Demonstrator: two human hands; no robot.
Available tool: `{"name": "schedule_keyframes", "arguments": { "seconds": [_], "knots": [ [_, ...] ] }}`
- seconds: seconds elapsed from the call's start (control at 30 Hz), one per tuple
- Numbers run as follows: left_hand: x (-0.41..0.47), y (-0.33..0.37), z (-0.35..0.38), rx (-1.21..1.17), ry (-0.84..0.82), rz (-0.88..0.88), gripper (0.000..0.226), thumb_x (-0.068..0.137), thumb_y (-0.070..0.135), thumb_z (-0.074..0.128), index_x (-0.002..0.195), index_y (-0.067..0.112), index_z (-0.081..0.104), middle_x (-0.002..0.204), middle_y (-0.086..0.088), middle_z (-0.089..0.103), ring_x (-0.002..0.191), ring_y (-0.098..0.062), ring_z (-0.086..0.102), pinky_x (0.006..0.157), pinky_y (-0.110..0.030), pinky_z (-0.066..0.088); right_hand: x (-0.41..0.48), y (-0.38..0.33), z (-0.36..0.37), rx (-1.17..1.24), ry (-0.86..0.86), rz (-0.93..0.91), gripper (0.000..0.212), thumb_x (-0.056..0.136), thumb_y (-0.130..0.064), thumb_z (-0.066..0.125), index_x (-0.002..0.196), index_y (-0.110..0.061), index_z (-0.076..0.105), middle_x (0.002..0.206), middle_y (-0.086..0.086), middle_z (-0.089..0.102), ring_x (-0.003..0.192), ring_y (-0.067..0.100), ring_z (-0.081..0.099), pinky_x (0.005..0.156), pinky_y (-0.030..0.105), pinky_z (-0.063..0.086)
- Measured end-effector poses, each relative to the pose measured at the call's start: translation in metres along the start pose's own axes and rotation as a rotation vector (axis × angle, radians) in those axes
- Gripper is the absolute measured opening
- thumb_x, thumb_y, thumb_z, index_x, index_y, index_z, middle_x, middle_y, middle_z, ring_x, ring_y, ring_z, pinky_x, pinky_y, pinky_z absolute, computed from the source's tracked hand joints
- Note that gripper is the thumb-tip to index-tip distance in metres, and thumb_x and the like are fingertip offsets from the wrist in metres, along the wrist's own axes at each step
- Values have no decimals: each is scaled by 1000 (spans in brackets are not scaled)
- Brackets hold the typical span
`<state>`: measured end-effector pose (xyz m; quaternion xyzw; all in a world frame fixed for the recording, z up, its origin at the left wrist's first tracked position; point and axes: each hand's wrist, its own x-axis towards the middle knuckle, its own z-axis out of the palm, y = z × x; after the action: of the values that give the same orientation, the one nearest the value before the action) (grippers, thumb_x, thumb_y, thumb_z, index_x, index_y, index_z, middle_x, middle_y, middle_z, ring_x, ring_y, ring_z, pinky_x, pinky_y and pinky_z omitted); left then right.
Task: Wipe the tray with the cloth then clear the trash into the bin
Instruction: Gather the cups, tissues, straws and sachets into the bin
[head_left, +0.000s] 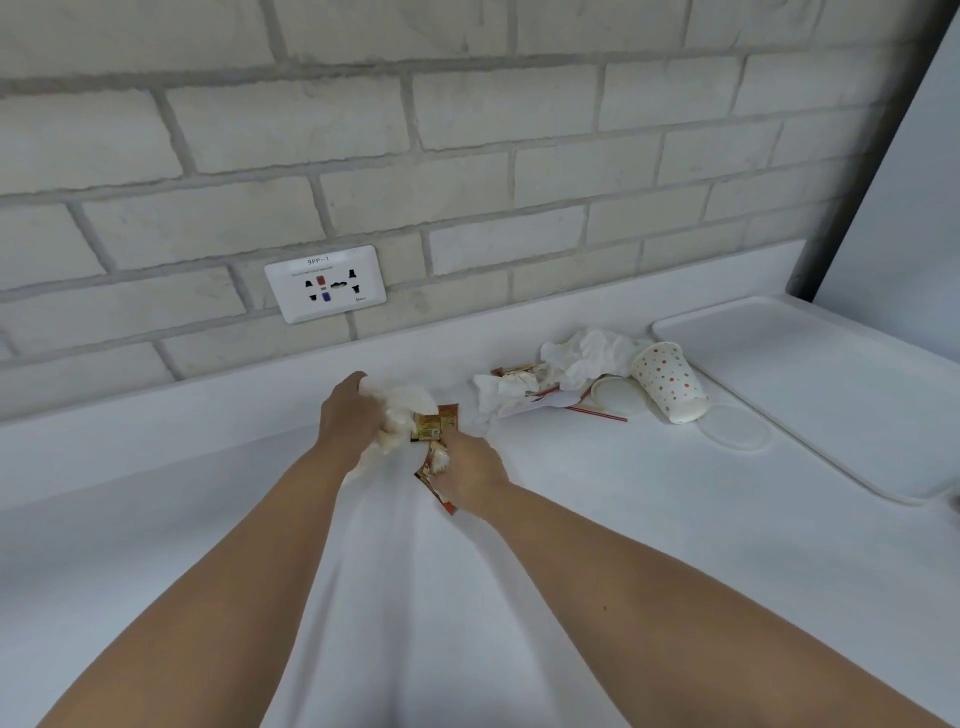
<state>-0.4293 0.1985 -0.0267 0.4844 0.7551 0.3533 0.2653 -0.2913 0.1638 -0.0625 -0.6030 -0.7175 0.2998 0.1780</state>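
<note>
My left hand (349, 415) grips a crumpled white tissue (402, 410) on the white counter, together with a brown snack wrapper (434, 423). My right hand (470, 467) holds a second red-brown wrapper (434, 480) just in front of it. The two hands almost touch. More trash lies to the right: crumpled tissues and wrappers (550, 374), a white lid (618, 395) and a tipped paper cup with red dots (670, 382). The white tray (831, 384) sits at the far right. No bin or cloth is in view.
A clear plastic lid (735, 428) lies beside the tray's near edge. A brick wall with a socket plate (326, 283) stands behind the counter (208, 467). A white panel (904, 208) rises at the right.
</note>
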Motion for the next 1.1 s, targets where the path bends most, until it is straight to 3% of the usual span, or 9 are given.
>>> {"name": "schedule_keyframes", "arguments": {
  "seconds": [0.2, 0.33, 0.43, 0.53, 0.67, 0.8, 0.9, 1.0, 1.1],
  "knots": [
    [-44, 24, 3, -76, -223, -35, 23, 80, 0, 38, 68, 10, 54, 61, -17, 60, 31, -19, 40, 35, -15, 29, -35, 45, -47, 226, 33, 38, 62, 86, -9, 63, 139, -18, 31, 103, 8, 54, 99, 26, 58, 77, 29, 46],
    [-68, 46, 27, 7, -281, 80, 27, 83, -2, 37, 68, 12, 54, 53, -9, 54, 32, -16, 46, 38, -15, 32, -60, 65, -98, 498, 80, 36, 36, 85, -5, 65, 119, -10, 53, 106, 6, 59, 95, 19, 57, 74, 28, 48],
    [-93, 71, 56, -71, -316, 151, 25, 88, -4, 36, 82, 9, 58, 62, -7, 54, 36, -13, 50, 36, -15, 35, -89, 76, -131, 658, 105, -1, 24, 87, 0, 62, 105, -13, 54, 95, 4, 60, 88, 20, 59, 70, 29, 50],
    [-126, 99, 87, -145, -367, 187, 29, 86, -9, 33, 72, 3, 54, 56, -10, 58, 26, -5, 48, 28, -14, 35, -120, 91, -155, 858, 105, -81, 21, 90, 1, 58, 106, -11, 54, 93, 4, 63, 84, 19, 62, 74, 29, 52],
    [-174, 128, 129, -269, -633, 341, 21, 86, -1, 50, 73, 13, 59, 59, -2, 60, 50, -12, 55, 44, -16, 41, -158, 116, -175, 950, 130, -84, 22, 92, 2, 54, 100, -19, 55, 91, 0, 65, 80, 15, 65, 69, 24, 57],
    [-229, 161, 157, -647, -829, 21, 28, 91, -2, 37, 69, 5, 53, 51, -6, 55, 39, -10, 55, 37, -13, 38, -198, 153, -194, 974, 226, -8, 20, 92, 1, 54, 105, -14, 54, 95, 4, 64, 83, 19, 63, 77, 32, 54],
    [-265, 178, 172, -880, -1023, -217, 36, 95, 13, 26, 89, -7, 56, 73, -21, 66, 74, -29, 63, 64, -37, 50, -233, 178, -208, 997, 287, 54, 25, 93, 2, 53, 115, -9, 51, 100, 7, 63, 86, 20, 63, 80, 34, 53],
    [-305, 195, 198, -919, -1128, -274, 47, 100, 27, 25, 97, -8, 56, 91, -24, 66, 87, -31, 61, 77, -45, 49, -276, 197, -226, 1013, 348, 74, 29, 95, 2, 49, 123, -4, 48, 105, 8, 62, 93, 21, 62, 86, 31, 51],
    [-353, 204, 232, -781, -1135, -233, 30, 95, 4, 32, 110, -5, 57, 109, -21, 60, 86, -27, 64, 83, -39, 54, -324, 225, -242, 983, 328, 106, 22, 96, 0, 47, 116, -9, 49, 97, 3, 63, 86, 15, 63, 84, 28, 52]
  ]
}}
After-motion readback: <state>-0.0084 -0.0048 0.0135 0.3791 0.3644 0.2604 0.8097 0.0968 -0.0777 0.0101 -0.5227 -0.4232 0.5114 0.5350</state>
